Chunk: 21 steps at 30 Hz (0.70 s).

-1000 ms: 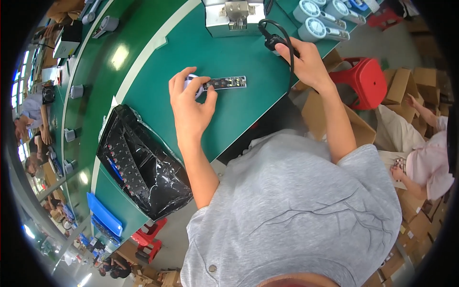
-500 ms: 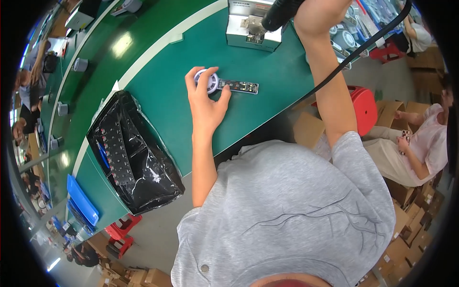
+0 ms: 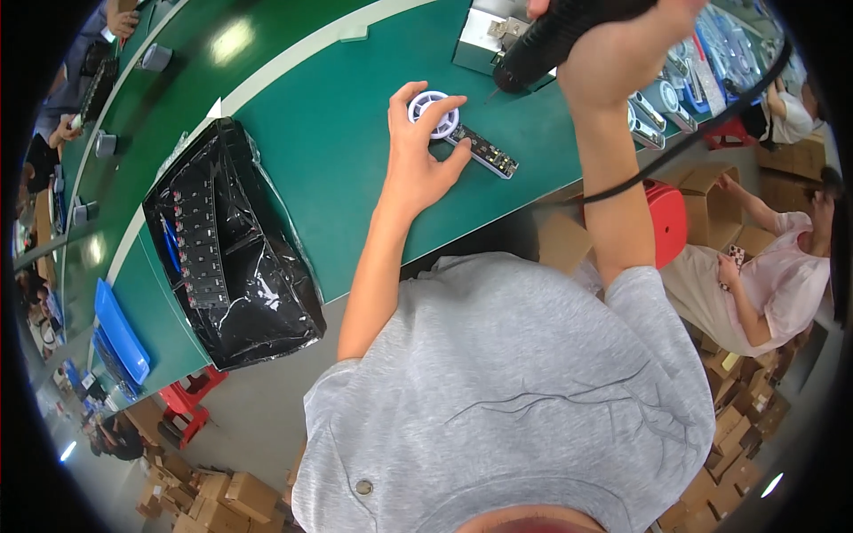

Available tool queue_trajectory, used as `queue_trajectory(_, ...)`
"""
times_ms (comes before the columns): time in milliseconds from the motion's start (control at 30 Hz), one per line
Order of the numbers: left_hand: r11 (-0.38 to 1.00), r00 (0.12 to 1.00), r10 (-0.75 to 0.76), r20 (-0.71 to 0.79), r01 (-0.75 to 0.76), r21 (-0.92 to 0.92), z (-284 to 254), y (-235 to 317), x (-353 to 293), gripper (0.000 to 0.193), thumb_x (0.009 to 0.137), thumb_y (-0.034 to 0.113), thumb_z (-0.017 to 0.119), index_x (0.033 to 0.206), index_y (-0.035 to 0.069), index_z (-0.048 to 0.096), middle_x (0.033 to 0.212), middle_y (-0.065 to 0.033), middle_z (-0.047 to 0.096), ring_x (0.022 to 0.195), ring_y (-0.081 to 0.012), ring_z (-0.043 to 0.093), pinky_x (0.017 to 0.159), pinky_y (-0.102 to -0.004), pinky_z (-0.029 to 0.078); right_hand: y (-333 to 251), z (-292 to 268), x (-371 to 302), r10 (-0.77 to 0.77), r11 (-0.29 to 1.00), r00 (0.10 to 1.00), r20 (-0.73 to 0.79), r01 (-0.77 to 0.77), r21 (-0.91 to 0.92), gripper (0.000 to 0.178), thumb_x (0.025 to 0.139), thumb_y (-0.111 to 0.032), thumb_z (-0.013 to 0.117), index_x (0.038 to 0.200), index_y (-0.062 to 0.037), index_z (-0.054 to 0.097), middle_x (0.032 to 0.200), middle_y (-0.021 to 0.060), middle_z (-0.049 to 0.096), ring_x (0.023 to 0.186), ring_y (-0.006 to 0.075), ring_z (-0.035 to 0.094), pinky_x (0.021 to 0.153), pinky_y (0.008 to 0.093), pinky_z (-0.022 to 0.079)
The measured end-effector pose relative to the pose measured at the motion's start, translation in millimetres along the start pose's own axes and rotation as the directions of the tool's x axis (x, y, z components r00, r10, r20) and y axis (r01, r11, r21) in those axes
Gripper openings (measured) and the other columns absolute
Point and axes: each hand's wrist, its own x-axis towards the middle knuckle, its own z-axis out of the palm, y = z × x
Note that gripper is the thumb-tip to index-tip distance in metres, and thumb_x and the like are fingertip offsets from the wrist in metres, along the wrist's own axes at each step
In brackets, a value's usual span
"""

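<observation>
A round lilac-white spoked ring (image 3: 433, 96) lies on the green table, joined to a narrow black circuit board (image 3: 489, 155) with small yellowish parts. My left hand (image 3: 416, 164) grips this piece, fingers curled over the ring and thumb at the board's near end. In my right hand (image 3: 613, 67) is a black corded electric screwdriver (image 3: 553, 43). Its thin bit points down left, above the table and apart from the ring. Behind the screwdriver stands a silver-and-white box with a metal mechanism (image 3: 484, 37), partly covered by the tool.
A black plastic-wrapped tray (image 3: 267, 293) with a row of similar circuit boards (image 3: 200, 240) sits to the left. Beyond it is a blue tray (image 3: 123, 329). Metallic parts (image 3: 647, 120) lie at the right. The screwdriver's cord (image 3: 684, 133) passes my right forearm. A person sits near a red stool (image 3: 666, 222).
The screwdriver has come away from the box's mechanism toward the ring, its bit now showing. My left hand has shifted the piece right and turned the board's far end nearer me.
</observation>
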Motion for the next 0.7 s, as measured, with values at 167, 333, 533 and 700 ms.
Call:
queue_trajectory(167,0.995,0.997,-0.059,-0.049,0.055,-0.084,7.1,-1.4,-3.5,0.072,0.078,-0.001,0.081,0.146,0.009,0.058,0.143,-0.0178,0.045,0.13,-0.0329,0.056,0.109,-0.0413,0.05,1.8,8.9,-21.6,0.114,0.563,0.971,0.209,-0.236,0.792,0.083,0.106,-0.079,0.025,0.101,-0.0029,0.059,0.079,0.0112,0.066,0.059,0.0192,0.062,0.056,0.0298,0.052)
queue_trajectory(333,0.985,0.993,-0.119,-0.01,0.116,-0.129,6.6,-0.8,-3.9,0.078,0.078,-0.003,0.079,0.15,0.008,0.053,0.14,-0.0177,0.045,0.13,-0.0317,0.054,0.11,-0.0401,0.049,15.9,9.3,-30.3,0.086,0.992,0.994,0.07,-0.091,0.083,0.084,0.106,-0.079,0.027,0.107,-0.0018,0.061,0.082,0.011,0.067,0.061,0.0188,0.063,0.057,0.0295,0.052)
queue_trajectory(533,0.993,0.996,-0.086,-0.028,0.083,-0.08,7.6,-0.7,-2.9,0.076,0.078,-0.003,0.079,0.149,0.007,0.054,0.139,-0.0177,0.045,0.13,-0.0326,0.054,0.11,-0.0406,0.048,35.2,13.7,-29.9,-0.079,0.716,0.988,0.134,-0.037,0.697,0.084,0.106,-0.079,0.029,0.107,-0.0017,0.062,0.082,0.0101,0.068,0.061,0.0167,0.063,0.057,0.0284,0.051)
queue_trajectory(700,0.99,0.995,-0.091,-0.045,0.086,-0.111,9.4,1.7,-2.4,0.071,0.077,0.0,0.081,0.144,0.007,0.057,0.137,-0.0181,0.046,0.126,-0.0333,0.056,0.108,-0.0422,0.049,41.7,10.9,-26.4,-0.161,0.694,0.975,0.154,0.001,0.72,0.083,0.106,-0.078,0.031,0.109,-0.0017,0.062,0.084,0.0097,0.068,0.061,0.016,0.063,0.056,0.0279,0.05)
